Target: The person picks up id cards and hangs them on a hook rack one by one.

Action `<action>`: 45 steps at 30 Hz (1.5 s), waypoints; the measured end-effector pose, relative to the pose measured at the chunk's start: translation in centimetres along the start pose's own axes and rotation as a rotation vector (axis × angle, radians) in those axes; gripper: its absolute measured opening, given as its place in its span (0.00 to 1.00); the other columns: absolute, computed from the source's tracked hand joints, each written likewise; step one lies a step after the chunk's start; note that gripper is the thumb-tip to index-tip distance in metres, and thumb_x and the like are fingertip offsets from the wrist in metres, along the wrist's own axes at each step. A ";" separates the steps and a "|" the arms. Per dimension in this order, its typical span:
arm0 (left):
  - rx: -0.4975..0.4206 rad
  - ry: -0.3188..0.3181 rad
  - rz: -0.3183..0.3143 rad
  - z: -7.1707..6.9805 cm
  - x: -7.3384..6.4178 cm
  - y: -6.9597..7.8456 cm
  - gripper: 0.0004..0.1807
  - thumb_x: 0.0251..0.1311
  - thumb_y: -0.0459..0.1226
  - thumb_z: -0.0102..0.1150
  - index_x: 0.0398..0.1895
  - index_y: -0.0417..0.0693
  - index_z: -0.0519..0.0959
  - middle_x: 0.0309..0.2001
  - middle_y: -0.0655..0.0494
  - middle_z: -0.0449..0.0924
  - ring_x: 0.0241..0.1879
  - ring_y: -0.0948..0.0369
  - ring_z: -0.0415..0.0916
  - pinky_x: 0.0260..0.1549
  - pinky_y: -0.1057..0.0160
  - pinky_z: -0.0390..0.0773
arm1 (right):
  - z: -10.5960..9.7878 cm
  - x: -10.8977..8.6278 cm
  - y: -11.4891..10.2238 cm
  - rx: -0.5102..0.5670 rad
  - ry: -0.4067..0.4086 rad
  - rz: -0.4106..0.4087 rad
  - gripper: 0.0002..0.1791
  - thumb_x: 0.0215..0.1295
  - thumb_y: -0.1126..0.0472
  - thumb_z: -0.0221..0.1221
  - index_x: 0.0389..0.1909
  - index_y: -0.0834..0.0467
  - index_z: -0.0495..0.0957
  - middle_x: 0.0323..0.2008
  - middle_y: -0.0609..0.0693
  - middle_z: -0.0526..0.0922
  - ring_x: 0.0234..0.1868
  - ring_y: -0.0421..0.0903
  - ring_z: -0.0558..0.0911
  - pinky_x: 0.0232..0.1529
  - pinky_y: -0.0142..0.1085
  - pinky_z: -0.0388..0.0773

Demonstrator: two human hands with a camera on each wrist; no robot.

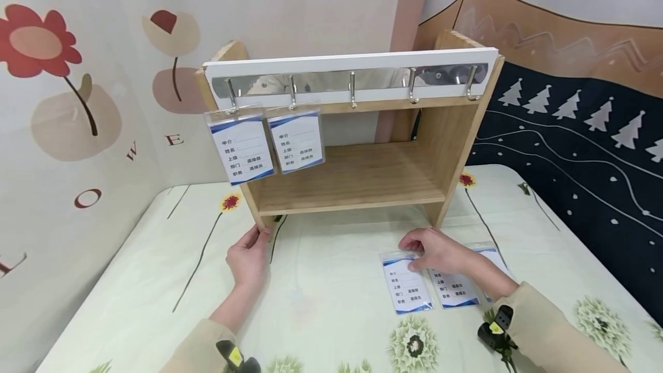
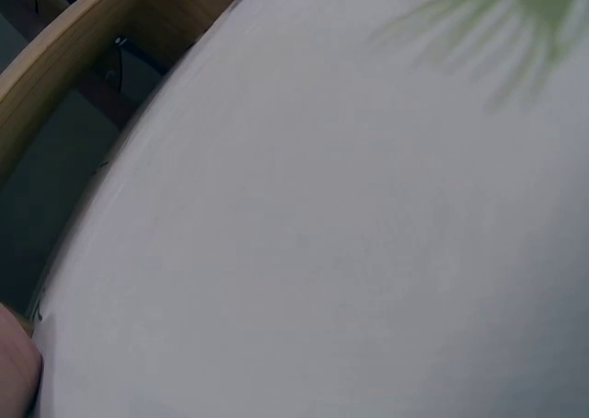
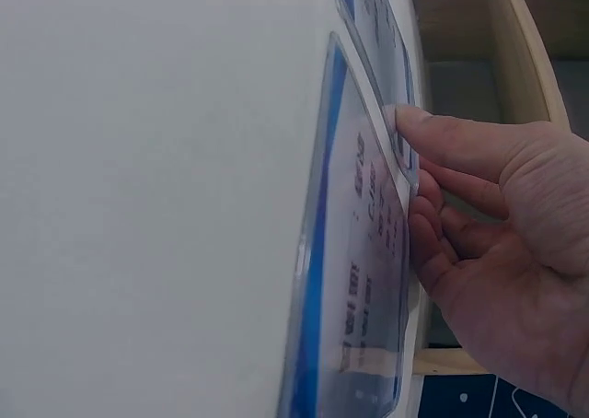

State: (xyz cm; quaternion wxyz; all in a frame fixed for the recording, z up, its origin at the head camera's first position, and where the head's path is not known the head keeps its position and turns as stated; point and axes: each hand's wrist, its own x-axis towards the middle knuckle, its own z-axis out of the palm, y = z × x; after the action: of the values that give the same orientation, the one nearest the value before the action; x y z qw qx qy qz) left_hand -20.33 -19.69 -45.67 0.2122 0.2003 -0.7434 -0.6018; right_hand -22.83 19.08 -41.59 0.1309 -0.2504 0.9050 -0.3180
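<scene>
A small wooden shelf (image 1: 352,177) stands on the cloth, a white hook rail (image 1: 352,62) along its top front. My left hand (image 1: 250,258) grips the foot of its left side panel, thumb and fingers about the wood. Two clear-sleeved name badges hang at the rail's left end: one badge (image 1: 242,151) at the outermost hook, another badge (image 1: 297,141) beside it. On the cloth at right, my right hand (image 1: 437,249) pinches the upper corner of the leftmost lying badge (image 1: 406,286), thumb on its face. A second badge (image 1: 453,291) and a third badge (image 1: 494,257) lie partly under that wrist and forearm.
Several metal hooks, such as the middle hook (image 1: 352,90), stick out along the rail. A flower-printed cloth (image 1: 321,292) covers the table. Behind stand a pale printed curtain (image 1: 321,4) and a dark backdrop with trees (image 1: 570,148).
</scene>
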 end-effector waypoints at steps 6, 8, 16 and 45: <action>0.002 0.005 -0.012 -0.2 -0.1 0.0 0.21 0.70 0.39 0.63 0.62 0.39 0.80 0.56 0.41 0.82 0.56 0.49 0.82 0.38 0.82 0.76 | 0.1 0.4 0.2 0.013 -0.041 -0.014 0.19 0.56 0.66 0.75 0.48 0.61 0.83 0.39 0.44 0.81 0.41 0.44 0.76 0.47 0.38 0.77; 0.004 -0.001 -0.018 -0.3 -0.1 0.1 0.21 0.70 0.39 0.63 0.63 0.39 0.80 0.57 0.41 0.82 0.56 0.50 0.81 0.38 0.82 0.76 | 0.0 0.5 0.3 0.021 -0.052 -0.020 0.18 0.56 0.66 0.75 0.47 0.61 0.83 0.39 0.44 0.81 0.41 0.43 0.76 0.47 0.38 0.77; -0.001 -0.014 -0.005 -0.1 0.0 0.1 0.22 0.71 0.40 0.63 0.63 0.40 0.80 0.57 0.42 0.81 0.56 0.50 0.81 0.38 0.82 0.76 | -0.3 0.3 0.8 0.052 -0.058 -0.074 0.18 0.58 0.66 0.74 0.48 0.61 0.81 0.41 0.46 0.80 0.43 0.44 0.75 0.47 0.37 0.77; -0.009 -0.017 -0.017 -0.2 0.0 0.2 0.22 0.70 0.40 0.63 0.63 0.39 0.80 0.57 0.42 0.82 0.57 0.51 0.81 0.49 0.67 0.79 | -1.5 0.6 -0.2 0.054 0.086 -0.060 0.18 0.64 0.70 0.68 0.55 0.62 0.82 0.42 0.48 0.83 0.41 0.46 0.78 0.41 0.35 0.79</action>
State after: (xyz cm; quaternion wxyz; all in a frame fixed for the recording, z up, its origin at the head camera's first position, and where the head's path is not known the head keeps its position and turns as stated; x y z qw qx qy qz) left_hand -20.25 -19.78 -45.41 0.2016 0.2002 -0.7408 -0.6087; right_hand -23.81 19.41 -40.37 0.0893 -0.2600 0.8929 -0.3567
